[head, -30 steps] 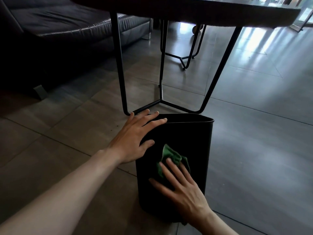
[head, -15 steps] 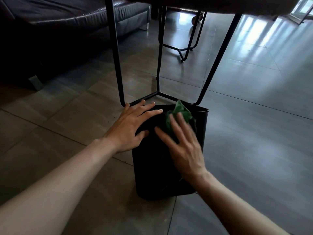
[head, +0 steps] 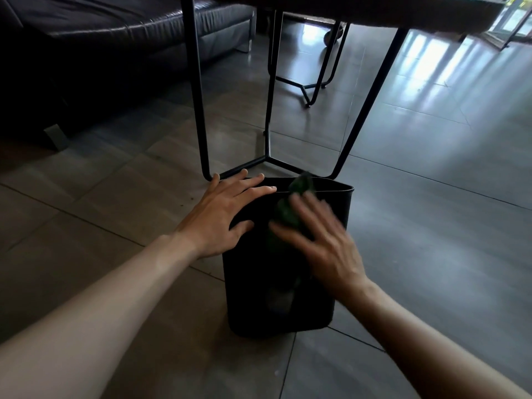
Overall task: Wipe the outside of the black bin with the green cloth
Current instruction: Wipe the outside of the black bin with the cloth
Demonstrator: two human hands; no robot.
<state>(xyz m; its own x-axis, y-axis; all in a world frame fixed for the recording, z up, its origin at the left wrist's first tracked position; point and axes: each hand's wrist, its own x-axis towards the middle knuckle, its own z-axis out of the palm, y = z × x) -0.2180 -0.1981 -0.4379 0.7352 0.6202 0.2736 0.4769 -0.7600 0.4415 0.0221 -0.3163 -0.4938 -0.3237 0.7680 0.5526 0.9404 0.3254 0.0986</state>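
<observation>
The black bin stands upright on the tiled floor, just in front of the near foot of a black metal frame that carries a dark desk at the top of the view. The left hand lies flat over the bin's upper left corner, its grip spread apart: the fingers reach over the rim at the left and the thumb presses on the near wall. The right hand is blurred with motion and rests palm-down on the upper part of the near wall, fingers splayed and pointing to the far left, pressing the green cloth against the bin rather than closing around it. The cloth is crumpled under those fingers, and a dark green fold of it pokes up past the far rim, near the middle of the bin's mouth. Both forearms are bare and come in from the near edge. A dark leather sofa fills the far left, and a second, smaller metal frame stands well beyond the desk on the glossy floor, where daylight reflects at the far right.
</observation>
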